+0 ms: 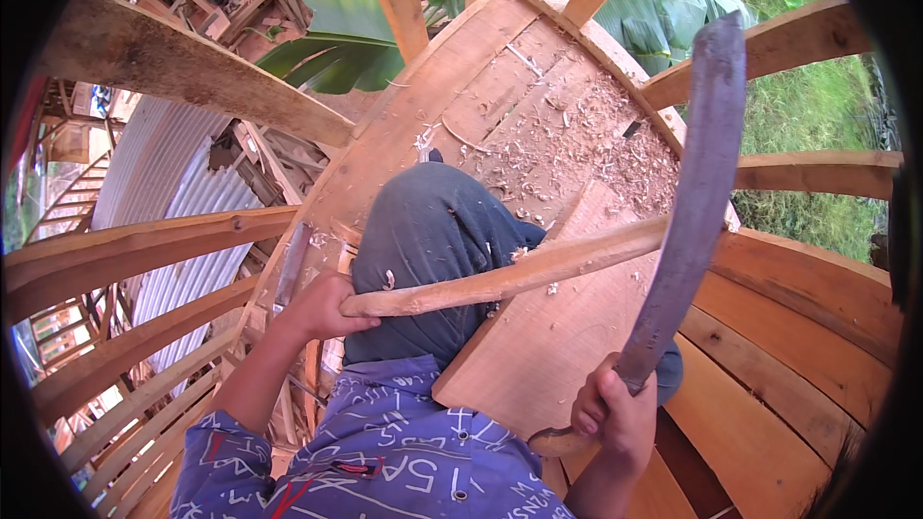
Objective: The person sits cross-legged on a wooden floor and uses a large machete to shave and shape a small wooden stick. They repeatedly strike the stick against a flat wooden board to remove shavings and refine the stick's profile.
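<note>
My left hand [325, 308] is closed around the near end of a pale, slightly curved wooden stick [519, 275]. The stick runs across my knee to the right, and its far end passes behind the blade. In my right hand [620, 408] is a machete [694, 173], gripped by its wooden handle, with the long dark blade pointing up and away. Blade and stick cross in the picture; whether they touch I cannot tell. Under the stick a wide wooden board [538, 351] lies slanted beside my leg.
Wood shavings [586, 135] litter the plank floor [385, 168] ahead. Wooden ribs [192, 67] stand up around me on both sides, with planks [769, 365] at the right. Outside are corrugated metal sheets [192, 202], banana leaves [356, 34] and grass [798, 115].
</note>
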### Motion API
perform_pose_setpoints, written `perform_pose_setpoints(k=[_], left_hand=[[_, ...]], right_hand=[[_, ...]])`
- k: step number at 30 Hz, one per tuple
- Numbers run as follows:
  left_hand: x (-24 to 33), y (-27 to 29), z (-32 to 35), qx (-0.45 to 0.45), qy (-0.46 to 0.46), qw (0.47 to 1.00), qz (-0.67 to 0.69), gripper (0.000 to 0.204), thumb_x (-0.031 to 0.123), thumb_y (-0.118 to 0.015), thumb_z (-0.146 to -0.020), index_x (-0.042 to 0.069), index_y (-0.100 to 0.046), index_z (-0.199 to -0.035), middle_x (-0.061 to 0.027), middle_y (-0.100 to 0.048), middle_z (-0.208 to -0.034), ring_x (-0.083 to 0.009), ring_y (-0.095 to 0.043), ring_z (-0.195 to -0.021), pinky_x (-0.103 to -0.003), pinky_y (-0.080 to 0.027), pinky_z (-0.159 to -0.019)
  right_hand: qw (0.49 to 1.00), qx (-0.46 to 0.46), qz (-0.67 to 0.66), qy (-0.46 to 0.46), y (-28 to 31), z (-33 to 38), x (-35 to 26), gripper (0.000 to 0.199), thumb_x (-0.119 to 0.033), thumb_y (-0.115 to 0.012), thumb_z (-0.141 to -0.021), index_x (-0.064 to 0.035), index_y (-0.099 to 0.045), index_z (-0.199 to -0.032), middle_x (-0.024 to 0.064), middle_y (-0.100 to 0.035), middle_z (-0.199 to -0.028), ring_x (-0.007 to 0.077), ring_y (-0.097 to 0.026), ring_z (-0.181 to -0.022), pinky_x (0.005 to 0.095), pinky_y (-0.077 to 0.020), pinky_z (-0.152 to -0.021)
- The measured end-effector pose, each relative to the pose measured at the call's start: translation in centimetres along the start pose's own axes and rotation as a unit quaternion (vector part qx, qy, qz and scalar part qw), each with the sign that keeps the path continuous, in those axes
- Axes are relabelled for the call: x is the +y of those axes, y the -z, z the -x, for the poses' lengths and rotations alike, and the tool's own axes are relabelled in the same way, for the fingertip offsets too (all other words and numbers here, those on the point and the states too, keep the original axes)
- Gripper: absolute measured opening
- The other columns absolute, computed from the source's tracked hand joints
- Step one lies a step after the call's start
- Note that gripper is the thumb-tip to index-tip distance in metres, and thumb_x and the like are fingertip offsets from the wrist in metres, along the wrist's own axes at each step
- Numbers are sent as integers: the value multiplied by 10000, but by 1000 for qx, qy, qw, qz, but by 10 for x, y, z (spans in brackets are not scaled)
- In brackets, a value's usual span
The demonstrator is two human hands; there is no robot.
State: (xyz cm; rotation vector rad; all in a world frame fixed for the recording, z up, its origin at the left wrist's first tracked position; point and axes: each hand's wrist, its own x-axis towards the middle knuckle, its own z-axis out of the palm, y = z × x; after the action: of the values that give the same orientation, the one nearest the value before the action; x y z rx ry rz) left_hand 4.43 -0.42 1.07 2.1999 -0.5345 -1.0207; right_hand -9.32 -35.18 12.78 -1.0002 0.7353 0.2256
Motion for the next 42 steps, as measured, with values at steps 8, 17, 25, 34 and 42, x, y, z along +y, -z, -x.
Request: perform_pose_setpoints(k=[8,17,25,34,42], left_hand=[[-3,-1,3,2,-14,1000,-4,444,388,-777,-656,-23,-617,-606,-188,-548,-551,-348,-578,-536,-398,-432,-525],[-7,0,2,0,5,1000,-25,432,380,-777,-647,-22,-624,-604,-190,-543,-550,-353,-582,-546,-396,-436,-530],[13,3,-1,7,5,999,-35,425,368,-774,-647,-29,-626,-611,-205,-557,-570,-368,-588,-561,-411,-441,-541],[4,7,-4,-4,-3,999,-34,476,406,-784,-654,-37,-617,-604,-199,-534,-528,-357,-576,-521,-399,-432,-515],[-2,2,-4,-7,-12,1000,-15,446,371,-796,-648,-33,-615,-595,-192,-536,-523,-341,-573,-508,-384,-435,-510]], right_hand=[[998,-34,35,-43,-6,5,8,204,-122,-605,-908,28,-536,-788,30,-457,-528,101,-445,-430,253,-366,-393],[990,-22,96,-104,-3,-1,19,199,-141,-624,-906,-1,-552,-784,-1,-493,-543,70,-446,-427,239,-350,-386],[991,-70,79,-78,-4,2,4,210,-138,-620,-907,7,-546,-775,12,-481,-547,84,-455,-447,241,-360,-412],[968,-166,-97,-159,13,-13,28,382,-301,-692,-860,-20,-458,-750,39,-390,-499,131,-397,-392,273,-314,-353],[995,-74,-28,-56,-6,0,15,424,-335,-703,-845,-20,-447,-722,34,-370,-463,130,-399,-361,272,-327,-331]])
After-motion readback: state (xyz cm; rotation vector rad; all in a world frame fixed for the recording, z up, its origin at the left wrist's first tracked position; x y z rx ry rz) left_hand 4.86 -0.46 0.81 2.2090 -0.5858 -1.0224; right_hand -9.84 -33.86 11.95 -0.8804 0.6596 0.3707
